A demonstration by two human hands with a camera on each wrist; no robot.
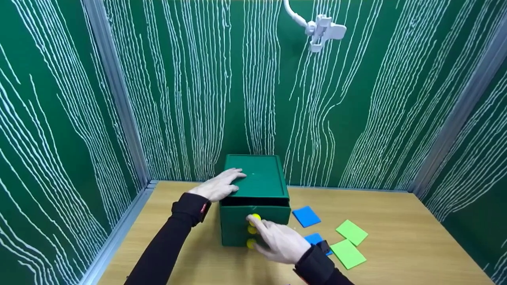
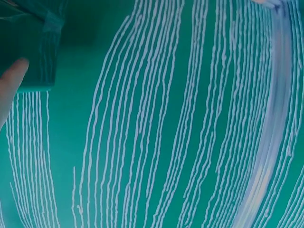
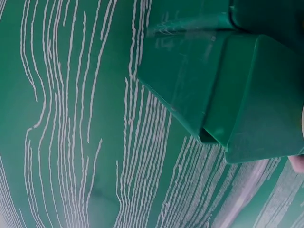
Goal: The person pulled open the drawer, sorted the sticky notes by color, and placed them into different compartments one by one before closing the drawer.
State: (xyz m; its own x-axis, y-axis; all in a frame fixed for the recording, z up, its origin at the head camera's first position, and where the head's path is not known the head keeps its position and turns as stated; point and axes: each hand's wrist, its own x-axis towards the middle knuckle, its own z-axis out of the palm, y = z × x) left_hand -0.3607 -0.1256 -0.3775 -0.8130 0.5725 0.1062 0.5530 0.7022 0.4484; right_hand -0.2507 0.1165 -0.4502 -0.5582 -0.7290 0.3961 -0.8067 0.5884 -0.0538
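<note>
The green, smooth, perhaps plastic box (image 1: 259, 176) stands on the wooden desk (image 1: 400, 229), a drawer (image 1: 277, 215) slightly out. The left hand (image 1: 218, 186), thumb apart from fingers, rests at its top, seemingly for steadying. The right hand (image 1: 283, 241) touches round yellow knobs (image 1: 252, 229); whether its fingers clamp one, I cannot tell. Thin blue cards (image 1: 306, 216) and lime cards (image 1: 348, 254) lie beside.

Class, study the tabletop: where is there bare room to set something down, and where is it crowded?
Bare wood shows right of the green squares, out to the right wall, and between the left sleeve and left rail. It is crowded at the front and right of the drawer box, where the right hand, blue squares and green squares cluster.
</note>
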